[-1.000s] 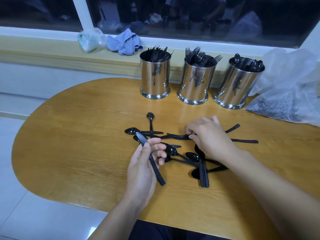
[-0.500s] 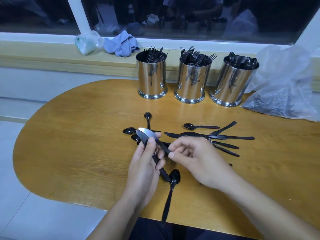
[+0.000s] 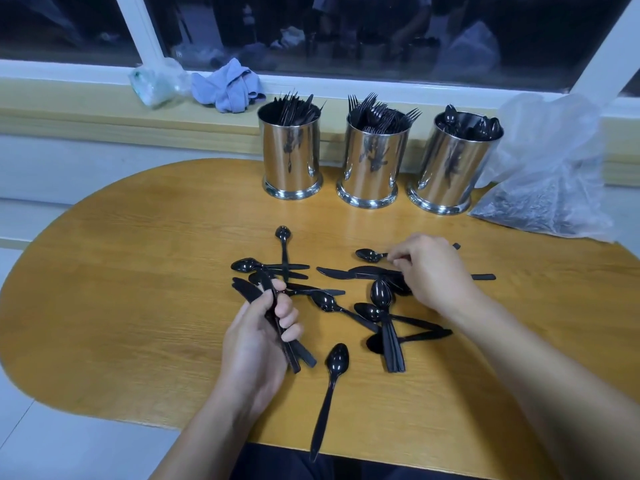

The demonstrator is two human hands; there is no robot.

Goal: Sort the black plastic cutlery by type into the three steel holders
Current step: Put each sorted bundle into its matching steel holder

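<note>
Curled tight round a small bunch of knives (image 3: 277, 318) in the left hand (image 3: 258, 341), blades pointing to the far edge of the tabletop (image 3: 104, 306). Right hand (image 3: 427, 271) pinching at the handle of a spoon (image 3: 369, 255), bowl to the left, handle lying side to side. Right hand closest to it. Spoon holder (image 3: 453, 168) straight behind, at the far right corner. Knife holder (image 3: 292, 154) and fork holder (image 3: 372, 161) further left along the far edge.
</note>
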